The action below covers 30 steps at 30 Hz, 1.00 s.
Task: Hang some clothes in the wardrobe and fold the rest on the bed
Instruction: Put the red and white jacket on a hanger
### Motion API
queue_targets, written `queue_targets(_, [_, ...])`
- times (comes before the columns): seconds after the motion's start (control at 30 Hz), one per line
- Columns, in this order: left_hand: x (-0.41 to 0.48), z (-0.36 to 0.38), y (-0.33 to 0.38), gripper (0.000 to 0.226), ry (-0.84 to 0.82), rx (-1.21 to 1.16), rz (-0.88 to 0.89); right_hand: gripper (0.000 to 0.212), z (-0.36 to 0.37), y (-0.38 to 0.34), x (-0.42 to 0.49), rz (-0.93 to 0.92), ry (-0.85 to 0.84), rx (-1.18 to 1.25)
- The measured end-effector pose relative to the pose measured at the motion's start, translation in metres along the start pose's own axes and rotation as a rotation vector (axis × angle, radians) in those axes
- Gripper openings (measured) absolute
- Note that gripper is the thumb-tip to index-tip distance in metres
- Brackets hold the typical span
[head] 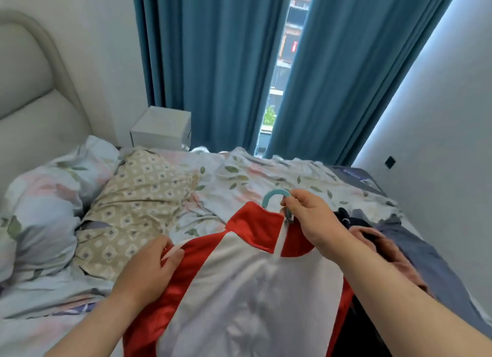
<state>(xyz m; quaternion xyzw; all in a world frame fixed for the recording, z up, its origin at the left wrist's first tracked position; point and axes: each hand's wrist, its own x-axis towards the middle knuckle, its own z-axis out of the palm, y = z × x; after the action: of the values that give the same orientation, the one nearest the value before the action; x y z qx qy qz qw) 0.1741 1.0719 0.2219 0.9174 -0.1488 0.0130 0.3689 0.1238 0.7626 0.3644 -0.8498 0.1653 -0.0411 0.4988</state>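
Head view: red-and-white jacket (pixel 247 290) was already on the teal hanger (pixel 274 196), held over the bed (pixel 213 186). Right hand (pixel 311 218) pinched the hook just above the collar; left hand (pixel 149 268) gripped the shoulder left of the collar. Hanging step, likely; next move calls for carrying it to the wardrobe, out of view.

Red-and-white zip-up jacket (pixel 250 284) on a teal plastic hanger (pixel 274 196)
Right hand (pixel 311 218) pinches the hook; left hand (pixel 149 266) grips the jacket's shoulder.
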Motion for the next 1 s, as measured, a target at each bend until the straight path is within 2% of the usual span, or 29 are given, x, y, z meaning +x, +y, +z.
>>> queue_targets(0.1, [0.011,-0.066,0.065,0.038,0.0,0.081,0.161,0.025,-0.055,-0.06,-0.032,-0.082,0.093,-0.038])
queue_targets(0.17, [0.015,-0.108,0.108,0.033,0.004,0.164,0.241,0.025,-0.084,-0.094,-0.052,-0.137,0.198,-0.095])
queue_targets(0.23, [0.015,-0.146,0.145,0.031,0.133,0.237,0.401,0.025,-0.112,-0.126,-0.067,-0.178,0.322,-0.093])
queue_targets(0.33, [0.005,-0.188,0.179,0.052,0.354,0.34,0.787,0.024,-0.149,-0.164,-0.086,-0.222,0.476,-0.01])
queue_targets(0.4, [-0.006,-0.212,0.194,0.048,0.449,0.364,0.907,0.025,-0.169,-0.187,-0.1,-0.249,0.552,0.052])
queue_targets(0.5, [-0.011,-0.245,0.21,0.046,0.561,0.35,0.76,0.023,-0.183,-0.219,-0.123,-0.342,0.526,0.128])
queue_targets(0.57, [-0.009,-0.26,0.225,0.04,0.555,0.271,0.684,0.023,-0.182,-0.241,-0.136,-0.417,0.473,0.142])
queue_targets(0.6, [-0.009,-0.264,0.237,0.044,0.536,0.252,0.673,0.023,-0.179,-0.252,-0.143,-0.452,0.448,0.148])
queue_targets(0.7, [-0.014,-0.268,0.282,0.074,0.398,0.288,0.649,0.022,-0.171,-0.278,-0.161,-0.537,0.379,0.104])
queue_targets(0.73, [-0.014,-0.269,0.295,0.072,0.337,0.296,0.621,0.021,-0.169,-0.284,-0.166,-0.561,0.37,0.076])
queue_targets(0.87, [-0.009,-0.282,0.328,0.022,0.173,0.2,0.519,0.02,-0.169,-0.297,-0.183,-0.619,0.364,0.0])
queue_targets(0.93, [-0.007,-0.288,0.333,0.015,0.134,0.15,0.515,0.021,-0.171,-0.299,-0.19,-0.625,0.363,0.004])
queue_targets(1.0, [-0.008,-0.291,0.339,0.017,0.184,0.164,0.519,0.021,-0.175,-0.302,-0.194,-0.614,0.361,0.044])
